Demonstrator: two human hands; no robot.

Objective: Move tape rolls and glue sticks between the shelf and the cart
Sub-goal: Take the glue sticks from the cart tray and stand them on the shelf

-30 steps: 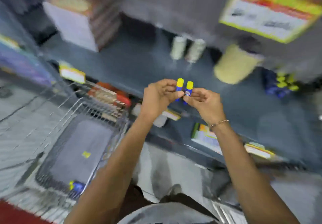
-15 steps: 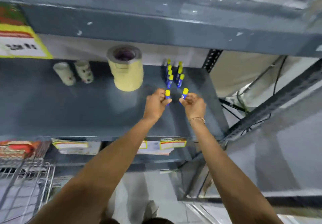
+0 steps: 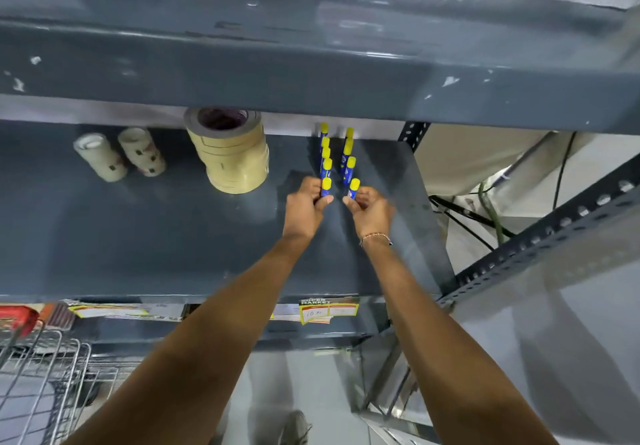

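Grey metal shelf [image 3: 145, 236] is holding two rows of glue sticks [image 3: 325, 153] near its back. Left hand [image 3: 306, 205] is pinching one glue stick [image 3: 326, 186] at the front of the left row. Right hand [image 3: 370, 209] is pinching another stick [image 3: 353, 189] at the right row. Tape rolls [image 3: 230, 153] are standing further left.

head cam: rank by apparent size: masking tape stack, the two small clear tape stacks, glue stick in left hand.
1. masking tape stack
2. Two small clear tape stacks: look alike, no ranking between them.
3. glue stick in left hand
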